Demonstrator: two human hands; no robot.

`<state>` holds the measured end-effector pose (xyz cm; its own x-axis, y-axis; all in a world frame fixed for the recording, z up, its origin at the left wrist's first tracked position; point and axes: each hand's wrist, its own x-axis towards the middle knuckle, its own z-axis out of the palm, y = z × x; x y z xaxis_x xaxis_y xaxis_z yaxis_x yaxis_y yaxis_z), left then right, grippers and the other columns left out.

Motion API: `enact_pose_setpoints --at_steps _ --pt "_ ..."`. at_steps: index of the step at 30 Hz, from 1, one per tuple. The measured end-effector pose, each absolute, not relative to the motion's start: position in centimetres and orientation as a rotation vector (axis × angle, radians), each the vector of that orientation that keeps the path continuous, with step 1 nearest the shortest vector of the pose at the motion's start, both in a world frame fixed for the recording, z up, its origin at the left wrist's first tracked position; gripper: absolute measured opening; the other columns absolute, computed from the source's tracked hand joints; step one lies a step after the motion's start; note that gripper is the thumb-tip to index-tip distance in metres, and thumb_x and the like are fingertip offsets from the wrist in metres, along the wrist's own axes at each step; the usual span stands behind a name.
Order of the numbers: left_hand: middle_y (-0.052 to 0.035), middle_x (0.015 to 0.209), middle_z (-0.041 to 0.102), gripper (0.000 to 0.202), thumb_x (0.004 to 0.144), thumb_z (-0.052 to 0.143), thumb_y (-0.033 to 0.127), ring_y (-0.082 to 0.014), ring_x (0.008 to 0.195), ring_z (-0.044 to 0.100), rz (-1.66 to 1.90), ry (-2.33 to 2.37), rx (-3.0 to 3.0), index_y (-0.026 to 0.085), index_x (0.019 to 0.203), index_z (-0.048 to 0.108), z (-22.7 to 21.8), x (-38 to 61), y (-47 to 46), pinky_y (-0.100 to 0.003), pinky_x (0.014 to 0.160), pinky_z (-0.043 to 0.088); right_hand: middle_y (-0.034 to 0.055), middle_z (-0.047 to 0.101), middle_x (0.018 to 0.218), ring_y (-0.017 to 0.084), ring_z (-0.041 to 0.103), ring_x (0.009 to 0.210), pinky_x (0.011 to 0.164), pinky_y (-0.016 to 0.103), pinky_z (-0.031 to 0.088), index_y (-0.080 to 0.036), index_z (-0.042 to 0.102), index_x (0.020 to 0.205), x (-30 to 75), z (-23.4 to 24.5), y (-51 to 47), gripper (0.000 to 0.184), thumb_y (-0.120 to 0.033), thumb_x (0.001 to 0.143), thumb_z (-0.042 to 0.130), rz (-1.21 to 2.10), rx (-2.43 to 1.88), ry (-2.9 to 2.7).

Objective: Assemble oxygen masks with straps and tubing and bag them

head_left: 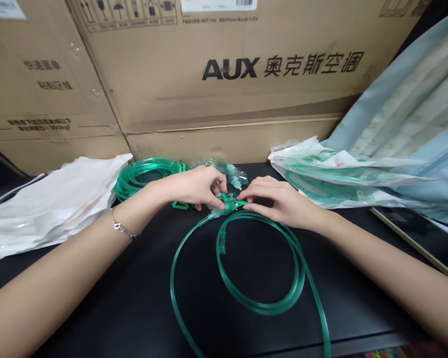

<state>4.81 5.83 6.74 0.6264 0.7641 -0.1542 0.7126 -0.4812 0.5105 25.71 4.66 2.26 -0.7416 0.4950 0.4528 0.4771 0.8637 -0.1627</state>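
Near the middle of the black tabletop, my left hand (199,185) bends over a green oxygen mask (229,206), its thumb and fingers closed on the near left part. From the right, my right hand (276,199) pinches a thin green piece at the mask's other end, which looks like its strap. Fingers cover some of the mask. Green oxygen tubing (263,309) runs from the mask's left end, loops toward me and lies coiled below both hands. A clear connector (222,242) ends the tubing inside the coil.
Behind my hands lie coiled green tubing (121,186) and more clear masks (236,175). White paper packets (56,199) are piled left; sealed pouches with green tubing (328,179) lie right. A dark phone-like slab (421,238) sits far right. Cardboard boxes (227,99) wall off the back.
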Motion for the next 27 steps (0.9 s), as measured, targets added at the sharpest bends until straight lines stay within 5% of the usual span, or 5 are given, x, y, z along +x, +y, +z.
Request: enact_pose_setpoints --at_steps 7,13,22,27 --pt "-0.0022 0.087 0.058 0.023 0.065 0.063 0.030 -0.0111 0.058 0.056 0.112 1.159 2.274 0.016 0.081 0.053 6.7 4.7 6.0 -0.020 0.045 0.046 -0.0021 0.064 0.066 0.010 0.055 0.055 0.057 0.022 0.041 -0.016 0.047 0.110 25.7 2.3 4.3 0.026 -0.027 0.087 0.046 0.462 -0.835 -2.601" --pt "-0.0029 0.092 0.058 0.025 0.064 0.064 0.030 -0.0101 0.059 0.056 0.122 1.146 2.294 0.016 0.082 0.054 6.6 4.6 6.0 -0.019 0.045 0.047 0.0097 0.058 0.099 0.019 0.053 0.095 0.084 0.033 0.041 -0.016 0.062 0.098 25.9 2.1 4.7 0.023 -0.024 0.087 0.043 0.089 -0.753 -2.515" --pt "-0.0016 0.081 0.062 0.022 0.068 0.063 0.027 -0.0119 0.056 0.058 0.164 1.114 2.412 0.016 0.085 0.057 6.8 4.9 5.8 -0.020 0.046 0.044 0.0078 0.062 0.101 0.018 0.054 0.092 0.085 0.035 0.042 -0.017 0.052 0.113 25.4 1.9 4.7 0.028 -0.024 0.087 0.045 0.222 -0.743 -2.575" --pt "-0.0018 0.089 0.065 0.024 0.073 0.061 0.024 -0.0192 0.083 0.061 0.382 1.132 2.680 0.020 0.095 0.057 7.0 5.2 3.8 -0.026 0.067 0.047 0.0082 0.059 0.099 0.019 0.054 0.090 0.079 0.033 0.044 -0.017 0.052 0.102 27.3 5.1 3.5 0.022 -0.031 0.086 0.047 0.145 -1.012 -2.399"
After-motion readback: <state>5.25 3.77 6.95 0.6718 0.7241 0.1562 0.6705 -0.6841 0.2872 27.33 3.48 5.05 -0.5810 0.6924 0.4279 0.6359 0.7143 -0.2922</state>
